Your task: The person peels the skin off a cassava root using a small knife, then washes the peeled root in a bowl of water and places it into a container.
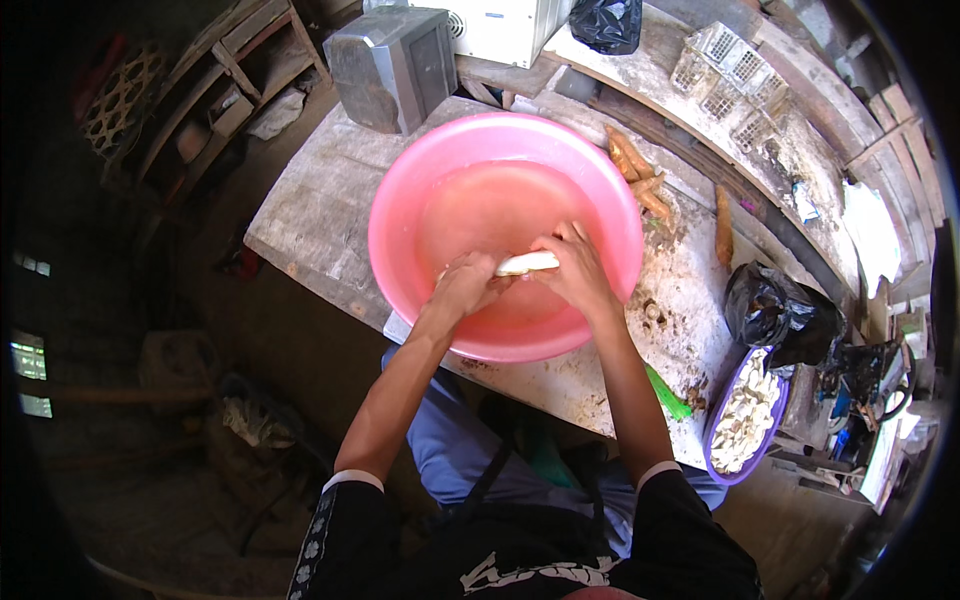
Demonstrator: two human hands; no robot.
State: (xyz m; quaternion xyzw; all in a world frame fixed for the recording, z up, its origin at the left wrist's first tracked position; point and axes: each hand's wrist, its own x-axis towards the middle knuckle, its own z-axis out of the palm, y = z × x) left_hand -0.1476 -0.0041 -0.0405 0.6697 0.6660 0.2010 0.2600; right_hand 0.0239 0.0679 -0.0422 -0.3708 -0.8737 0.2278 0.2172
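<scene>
A peeled white root [528, 263], probably cassava, is held level between my two hands above a wide pink plastic basin [390, 217]. My left hand [472, 283] is closed around its left end. On the other end, my right hand [571, 262] grips with the thumb and bent fingers, partly hiding the tip. Cloudy water [502, 202] covers the basin's bottom under both hands.
Unpeeled brown roots [637, 174] lie right of the basin, with a single root [723, 225] farther right. A green-handled tool [667, 394] rests near the table's front edge. A purple basin [780, 412] of pale pieces and a black plastic bag [780, 311] are at right.
</scene>
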